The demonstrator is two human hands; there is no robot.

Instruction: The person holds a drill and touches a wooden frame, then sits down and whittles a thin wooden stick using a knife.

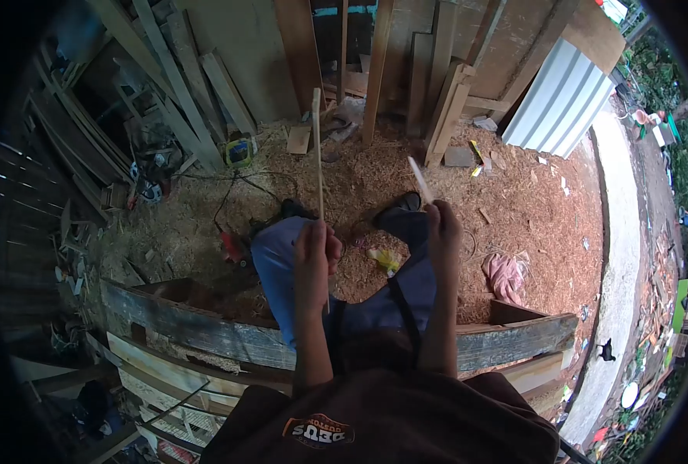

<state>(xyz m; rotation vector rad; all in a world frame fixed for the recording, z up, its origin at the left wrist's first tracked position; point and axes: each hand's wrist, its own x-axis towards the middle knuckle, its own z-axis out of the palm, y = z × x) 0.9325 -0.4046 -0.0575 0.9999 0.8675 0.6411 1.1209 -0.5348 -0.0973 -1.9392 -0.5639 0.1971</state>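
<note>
A long thin wooden strip (pixel 318 155) stands nearly upright in my left hand (pixel 314 251), whose fingers are wrapped round its lower part. To the right, my right hand (pixel 443 226) is closed on the lower end of a knife-like blade (pixel 419 178), pale and narrow, with its tip pointing up and to the left. The two hands are apart, held above my legs, and the blade does not touch the strip. Any handle of the blade is hidden by my right fingers.
A weathered beam (pixel 506 340) runs beside my seat. Sawdust (pixel 537 224) covers the ground, with a pink cloth (pixel 505 277) at right and a red tool (pixel 232 247) at left. Boards (pixel 228 93) and a corrugated sheet (pixel 559 99) lean at the back.
</note>
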